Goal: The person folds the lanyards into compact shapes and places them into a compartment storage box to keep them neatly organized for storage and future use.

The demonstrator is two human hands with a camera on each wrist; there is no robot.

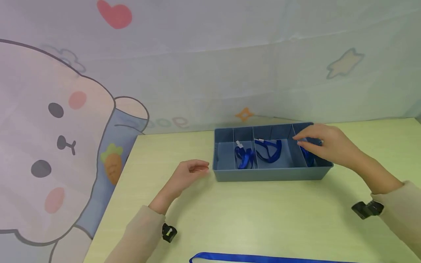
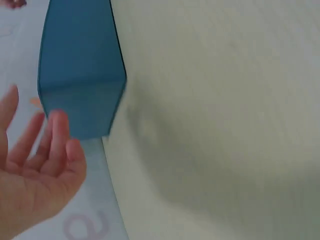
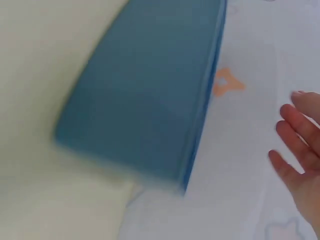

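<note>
A blue-grey divided tray (image 1: 269,174) stands toward the back of the table. Coiled blue lanyards lie in its compartments: one (image 1: 244,157) with a white clip left of centre, another (image 1: 275,156) in the wide middle section, and a third (image 1: 308,157) at the right end, partly behind my right hand (image 1: 329,144). That hand hovers over the tray's right end, fingers loosely bent with nothing between them. My left hand (image 1: 190,175) is just left of the tray, its relaxed fingers close to the tray's left end and holding nothing.
Another blue lanyard (image 1: 243,257) lies stretched along the near edge of the head view. The pale yellow-green table (image 1: 263,212) meets a printed cloth backdrop (image 1: 210,73) behind the tray. A black wrist camera mount (image 1: 169,232) sits by the left sleeve.
</note>
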